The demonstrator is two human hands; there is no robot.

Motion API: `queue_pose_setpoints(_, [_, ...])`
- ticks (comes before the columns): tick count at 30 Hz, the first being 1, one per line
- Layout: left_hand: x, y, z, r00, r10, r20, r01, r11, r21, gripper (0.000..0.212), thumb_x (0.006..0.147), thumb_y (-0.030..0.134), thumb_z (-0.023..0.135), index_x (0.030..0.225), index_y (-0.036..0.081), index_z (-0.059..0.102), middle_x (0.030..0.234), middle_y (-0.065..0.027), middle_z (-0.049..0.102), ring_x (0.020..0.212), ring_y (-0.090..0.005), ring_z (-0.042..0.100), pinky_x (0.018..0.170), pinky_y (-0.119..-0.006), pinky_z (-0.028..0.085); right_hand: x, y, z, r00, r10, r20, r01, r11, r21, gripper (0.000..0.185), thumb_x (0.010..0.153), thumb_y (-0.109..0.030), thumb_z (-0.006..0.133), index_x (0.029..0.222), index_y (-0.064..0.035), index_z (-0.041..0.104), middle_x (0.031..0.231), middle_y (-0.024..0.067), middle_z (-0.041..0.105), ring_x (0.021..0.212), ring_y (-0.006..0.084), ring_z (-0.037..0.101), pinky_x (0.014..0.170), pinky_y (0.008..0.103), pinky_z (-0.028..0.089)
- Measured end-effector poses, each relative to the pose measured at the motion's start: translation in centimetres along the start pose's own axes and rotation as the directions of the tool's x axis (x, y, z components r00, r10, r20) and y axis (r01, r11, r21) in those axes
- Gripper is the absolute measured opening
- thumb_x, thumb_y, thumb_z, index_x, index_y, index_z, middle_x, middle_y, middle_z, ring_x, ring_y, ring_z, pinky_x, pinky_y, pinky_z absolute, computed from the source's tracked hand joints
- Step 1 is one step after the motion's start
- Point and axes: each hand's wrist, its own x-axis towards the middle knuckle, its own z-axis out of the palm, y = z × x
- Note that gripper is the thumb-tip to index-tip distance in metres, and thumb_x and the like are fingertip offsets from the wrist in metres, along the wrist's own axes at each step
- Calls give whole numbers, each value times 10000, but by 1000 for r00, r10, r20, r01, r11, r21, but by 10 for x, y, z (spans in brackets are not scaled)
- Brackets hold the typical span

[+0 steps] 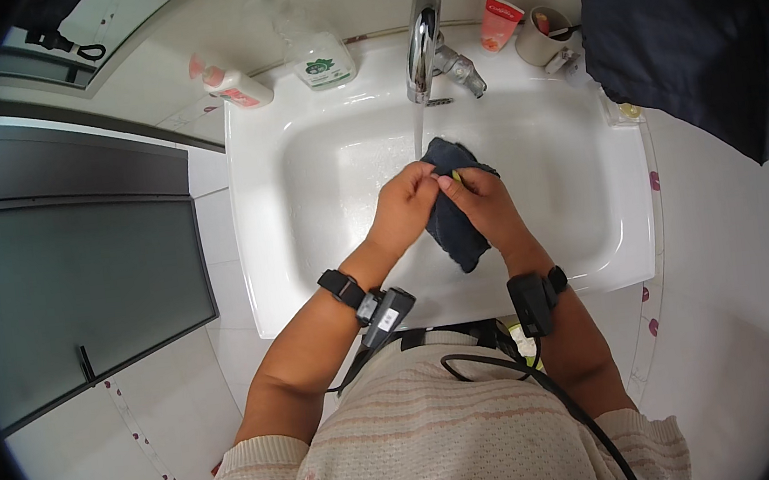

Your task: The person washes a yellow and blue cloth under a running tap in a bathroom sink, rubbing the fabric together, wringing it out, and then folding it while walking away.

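Note:
My left hand (407,199) and my right hand (482,198) meet over the washbasin (360,137), fingertips almost touching. Between them they grip a dark blue cloth (457,232), which hangs down towards the basin's near side. A small yellow-green piece (456,176) shows beside my right thumb; what it is stays unclear. Water (419,131) runs from the chrome faucet (426,39) just beyond my left fingers. The undersides of both hands are hidden.
On the basin's back ledge stand a pump bottle (239,90), a clear dispenser bottle (320,64), a Colgate toothpaste tube (501,22) and a cup (539,37). Dark fabric (694,46) hangs at the right. A glass-fronted cabinet (88,292) is at the left. A black cable (570,403) crosses my front.

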Motion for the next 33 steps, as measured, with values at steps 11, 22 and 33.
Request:
queue_pose_setpoints(11, [6,16,-12,975,-220,41,223,972,-76,133,877,195,632,890,83,560,789,17,564,704,-64,542,651,-205,477,-4,11,7,997,61,-37,-56,992,111,327,873,-270,612,756,4,478,656,81,528,641,168,505,621,321,431])
queue_pose_setpoints(22, [5,-7,-17,952,-288,101,305,910,-281,140,940,179,505,976,50,546,853,-3,560,749,-77,529,701,-241,470,1,8,12,995,-91,-41,94,992,85,306,809,-215,680,999,12,604,836,91,637,769,165,591,706,294,464])
queue_pose_setpoints(33, [4,13,-27,867,-497,-32,396,728,-560,199,861,185,601,940,41,489,796,-32,533,670,-112,526,592,-254,479,-5,26,12,918,396,-27,-185,487,854,304,916,-147,546,1131,67,538,1052,116,603,943,183,598,817,287,492])
